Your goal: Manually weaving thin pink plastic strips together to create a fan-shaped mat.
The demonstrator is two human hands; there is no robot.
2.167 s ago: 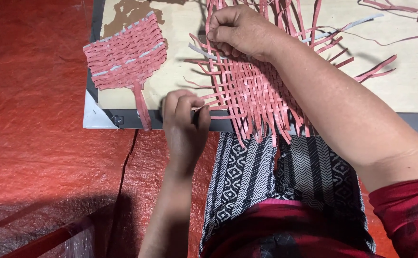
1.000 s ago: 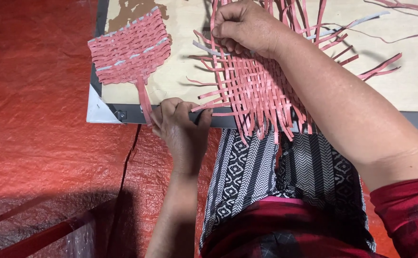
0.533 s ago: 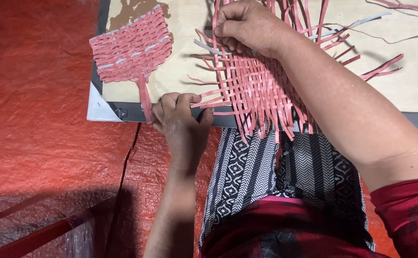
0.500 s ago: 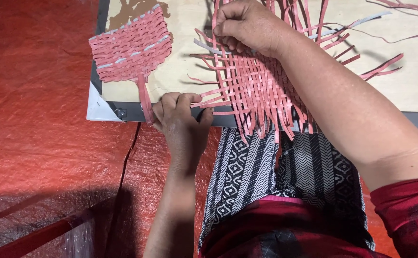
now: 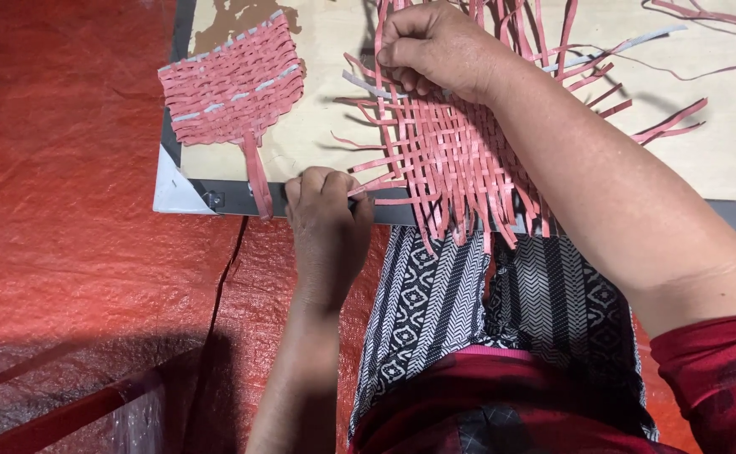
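Red tarpaulin (image 5: 73, 252) covered the floor under a pale worktop (image 5: 317, 143), where a loose pink strip weave (image 5: 460, 160) with ragged ends lay across the near edge over a patterned lap. Her left hand (image 5: 327, 220) pinched a side strip at that edge, and the right hand (image 5: 435, 46) clenched strips at the weave's top. Beside them a finished woven piece (image 5: 232, 88) lay near the worktop's left corner.

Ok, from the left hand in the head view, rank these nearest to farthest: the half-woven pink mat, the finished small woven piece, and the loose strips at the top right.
1. Half-woven pink mat: just right of the left hand, which pinches one of its strips.
2. Finished small woven piece: up and left, its tail hanging near the hand.
3. Loose strips: far top right corner of the board.
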